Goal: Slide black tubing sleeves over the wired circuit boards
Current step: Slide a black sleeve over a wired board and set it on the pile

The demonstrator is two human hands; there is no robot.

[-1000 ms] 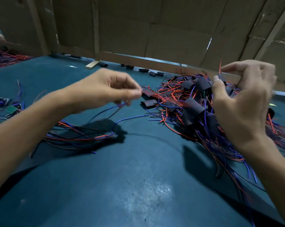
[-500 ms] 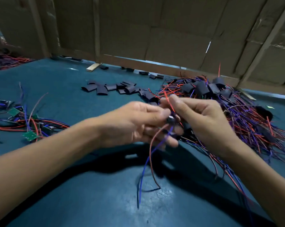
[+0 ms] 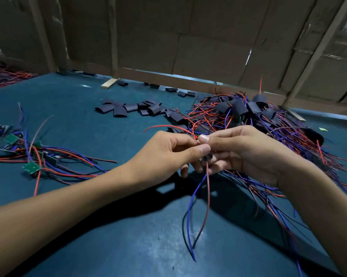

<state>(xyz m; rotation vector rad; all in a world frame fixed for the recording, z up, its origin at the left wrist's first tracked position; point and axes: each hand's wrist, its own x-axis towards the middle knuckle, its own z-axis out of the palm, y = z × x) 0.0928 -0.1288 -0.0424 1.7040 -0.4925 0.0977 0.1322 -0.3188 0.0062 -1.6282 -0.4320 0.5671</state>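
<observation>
My left hand point(image 3: 168, 154) and my right hand point(image 3: 242, 152) meet above the middle of the teal table point(image 3: 88, 226). Together they pinch one wired circuit board point(image 3: 207, 157), mostly hidden by my fingers; only a small dark part shows between the thumbs. Its red and blue wires point(image 3: 198, 206) hang down toward the table. Whether a sleeve is on it cannot be told. Loose black tubing sleeves point(image 3: 128, 109) lie in a row behind my hands. A big heap of sleeved boards with wires point(image 3: 248, 116) sits at the right.
Bare green circuit boards with red and blue wires point(image 3: 31, 162) lie at the left. More wires point(image 3: 6, 75) lie at the far left edge. A cardboard and wood wall point(image 3: 188, 47) closes the back of the table, with a few sleeves point(image 3: 174, 89) along its foot.
My hands came together from apart: the right left the heap, the left brought a wired board to the middle. Now both pinch it slightly higher, its wires dangling.
</observation>
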